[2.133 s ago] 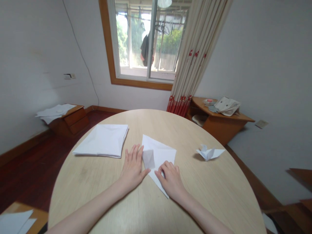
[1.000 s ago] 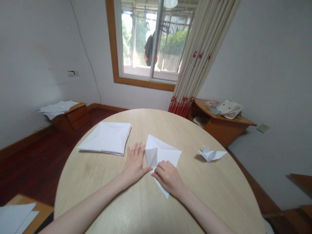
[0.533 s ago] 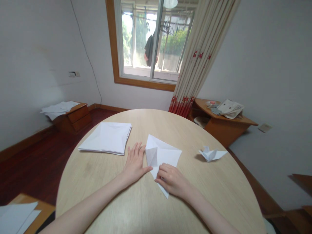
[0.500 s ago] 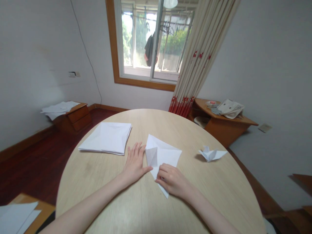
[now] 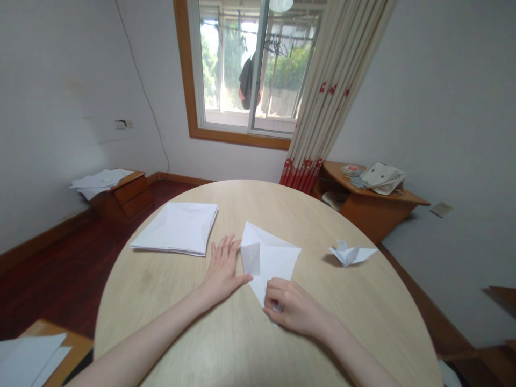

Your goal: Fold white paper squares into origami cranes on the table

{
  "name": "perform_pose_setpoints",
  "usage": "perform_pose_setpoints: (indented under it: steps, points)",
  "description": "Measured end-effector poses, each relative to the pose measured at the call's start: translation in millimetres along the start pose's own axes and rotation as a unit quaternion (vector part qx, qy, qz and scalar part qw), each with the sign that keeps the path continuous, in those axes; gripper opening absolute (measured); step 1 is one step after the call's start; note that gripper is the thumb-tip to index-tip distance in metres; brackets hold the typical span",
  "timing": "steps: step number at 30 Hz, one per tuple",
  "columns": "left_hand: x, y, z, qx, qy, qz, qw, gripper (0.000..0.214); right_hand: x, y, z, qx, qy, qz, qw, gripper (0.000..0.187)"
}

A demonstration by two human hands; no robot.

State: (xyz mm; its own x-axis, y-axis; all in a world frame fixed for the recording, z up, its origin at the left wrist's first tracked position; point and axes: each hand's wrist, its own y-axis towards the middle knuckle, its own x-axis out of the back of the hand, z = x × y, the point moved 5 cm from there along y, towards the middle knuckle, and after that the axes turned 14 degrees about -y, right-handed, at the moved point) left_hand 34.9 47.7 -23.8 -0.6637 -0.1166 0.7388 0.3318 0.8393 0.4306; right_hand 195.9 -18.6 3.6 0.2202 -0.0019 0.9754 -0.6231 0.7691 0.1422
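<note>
A partly folded white sheet of paper [image 5: 278, 259] lies on the round table, with a small folded flap on its left side. My left hand [image 5: 226, 264] rests flat with its fingers spread, thumb tip at the paper's left edge. Curled over the lower part of the sheet, my right hand [image 5: 292, 305] has its fingers drawn together at the lower left edge and covers most of the bottom point. A folded paper bird [image 5: 350, 255] stands to the right, apart from both hands.
A stack of white paper [image 5: 177, 227] lies left of my left hand on the wooden table [image 5: 193, 338]. More sheets [image 5: 30, 357] are at the lower left. Beyond the table stand a small drawer cabinet [image 5: 131, 198] and a corner desk [image 5: 373, 217] holding a cloth bag [image 5: 382, 178].
My right hand has slid a little down and to the right along the paper, covering more of its bottom point. My left hand and the sheet stay in place.
</note>
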Motion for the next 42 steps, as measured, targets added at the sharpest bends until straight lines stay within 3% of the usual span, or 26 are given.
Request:
perform_pose_setpoints:
  steps: [19,42]
  points:
    - [0.9,0,1,0.006,-0.005,0.009,1.000,0.083,-1,-7,-4,-0.048,0.072,0.120,0.989,0.014]
    - [1.2,-3,-2,-0.009,-0.007,-0.008,1.000,0.080,-4,-11,0,-0.057,0.083,0.127,0.987,0.016]
